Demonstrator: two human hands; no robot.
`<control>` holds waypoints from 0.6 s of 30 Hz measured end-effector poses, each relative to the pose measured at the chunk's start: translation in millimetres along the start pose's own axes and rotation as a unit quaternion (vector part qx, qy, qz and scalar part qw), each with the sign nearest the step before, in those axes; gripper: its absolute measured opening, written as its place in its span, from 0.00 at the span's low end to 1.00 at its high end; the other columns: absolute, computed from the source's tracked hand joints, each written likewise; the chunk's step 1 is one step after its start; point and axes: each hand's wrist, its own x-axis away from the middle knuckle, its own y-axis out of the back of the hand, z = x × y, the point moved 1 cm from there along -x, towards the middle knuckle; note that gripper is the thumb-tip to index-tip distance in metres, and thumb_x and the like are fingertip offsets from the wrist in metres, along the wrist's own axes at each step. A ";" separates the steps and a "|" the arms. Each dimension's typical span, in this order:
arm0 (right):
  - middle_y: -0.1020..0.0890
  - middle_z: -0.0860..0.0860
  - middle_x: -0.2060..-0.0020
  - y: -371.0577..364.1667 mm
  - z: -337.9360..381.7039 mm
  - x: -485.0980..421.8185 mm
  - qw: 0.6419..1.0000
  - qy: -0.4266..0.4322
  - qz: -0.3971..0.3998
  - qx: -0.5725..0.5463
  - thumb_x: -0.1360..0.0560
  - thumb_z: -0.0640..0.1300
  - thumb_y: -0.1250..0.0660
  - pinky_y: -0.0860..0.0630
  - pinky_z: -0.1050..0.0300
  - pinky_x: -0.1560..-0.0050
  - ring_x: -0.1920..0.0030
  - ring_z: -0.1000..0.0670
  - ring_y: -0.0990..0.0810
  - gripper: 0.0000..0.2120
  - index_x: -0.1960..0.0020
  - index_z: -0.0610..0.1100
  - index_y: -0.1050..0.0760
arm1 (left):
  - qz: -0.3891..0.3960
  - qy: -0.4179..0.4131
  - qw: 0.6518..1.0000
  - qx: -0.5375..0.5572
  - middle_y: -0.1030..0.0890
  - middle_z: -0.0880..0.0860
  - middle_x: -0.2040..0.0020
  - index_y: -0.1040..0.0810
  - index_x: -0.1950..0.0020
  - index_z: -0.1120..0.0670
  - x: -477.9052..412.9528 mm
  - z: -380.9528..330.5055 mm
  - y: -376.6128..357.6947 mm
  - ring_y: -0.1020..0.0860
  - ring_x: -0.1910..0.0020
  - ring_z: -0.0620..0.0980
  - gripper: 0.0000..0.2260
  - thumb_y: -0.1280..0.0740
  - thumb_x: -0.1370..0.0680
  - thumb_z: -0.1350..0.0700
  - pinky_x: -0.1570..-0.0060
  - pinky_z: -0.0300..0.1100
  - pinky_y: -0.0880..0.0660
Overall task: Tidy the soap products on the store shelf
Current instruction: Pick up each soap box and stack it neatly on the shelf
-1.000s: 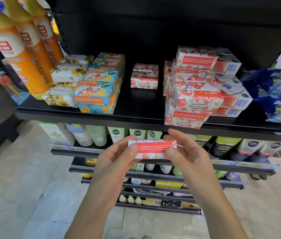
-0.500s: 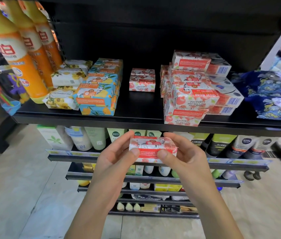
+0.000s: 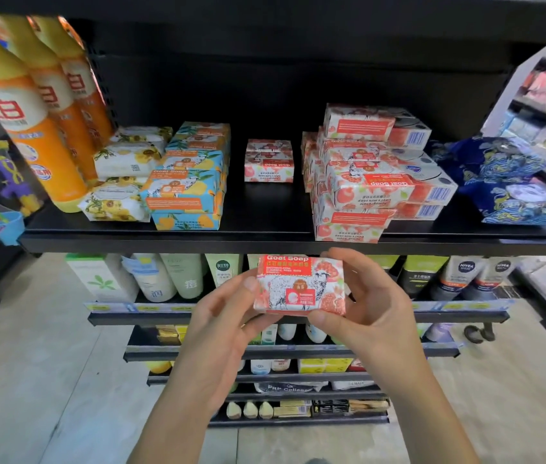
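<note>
A red-and-white Goat Soap box (image 3: pixel 300 284) is held just below the front edge of the black shelf (image 3: pixel 264 226), its printed face turned toward me. My left hand (image 3: pixel 224 316) pinches its left end and my right hand (image 3: pixel 365 303) grips its right end. On the shelf, two matching red boxes (image 3: pixel 268 161) are stacked in the middle. An untidy pile of red soap boxes (image 3: pixel 358 182) stands to the right. Blue-and-orange soap boxes (image 3: pixel 187 182) and white sunflower-print soaps (image 3: pixel 124 182) are stacked to the left.
Tall orange bottles (image 3: pixel 30 112) stand at the shelf's left end and blue patterned packs (image 3: pixel 505 182) lie at its right end. White-and-blue boxes (image 3: pixel 428 192) sit behind the red pile. Lower shelves (image 3: pixel 264 316) hold tubes and bottles. Bare shelf surrounds the middle stack.
Both hands have turned the soap box so its large printed face now shows instead of the narrow side. The box stays in front of the shelf edge.
</note>
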 end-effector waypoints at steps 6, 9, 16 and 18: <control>0.21 0.48 0.36 2.4 0.4 -3.0 0.998 -0.004 0.048 0.040 0.29 0.31 0.23 0.21 0.43 0.38 0.33 0.43 0.23 0.32 0.30 0.48 0.28 | 0.009 0.000 0.999 -0.039 0.14 0.56 0.43 0.20 0.34 0.56 -6.3 -3.4 -1.3 0.16 0.41 0.54 0.23 0.27 0.28 0.50 0.40 0.50 0.22; 0.27 0.56 0.29 4.6 8.3 -5.9 0.983 0.022 0.050 0.173 0.29 0.41 0.20 0.27 0.46 0.29 0.27 0.49 0.29 0.37 0.26 0.55 0.32 | -0.006 -0.013 0.999 -0.043 0.14 0.55 0.44 0.20 0.35 0.55 -11.9 -4.0 -2.6 0.16 0.42 0.53 0.22 0.28 0.29 0.53 0.42 0.48 0.22; 0.31 0.53 0.32 11.9 33.9 -29.3 0.838 0.229 0.029 0.495 0.34 0.53 0.18 0.42 0.70 0.28 0.30 0.53 0.33 0.42 0.25 0.45 0.31 | -0.006 -0.051 0.998 -0.039 0.13 0.54 0.44 0.18 0.37 0.52 -20.5 -15.5 -19.6 0.16 0.42 0.54 0.22 0.26 0.31 0.52 0.41 0.51 0.22; 0.28 0.50 0.35 15.0 40.8 -35.5 0.813 0.263 0.023 0.518 0.34 0.51 0.18 0.39 0.68 0.31 0.34 0.49 0.30 0.38 0.28 0.41 0.27 | 0.002 -0.068 0.997 -0.044 0.14 0.53 0.44 0.18 0.37 0.51 -23.5 -22.2 -24.7 0.16 0.42 0.53 0.21 0.21 0.30 0.53 0.43 0.49 0.23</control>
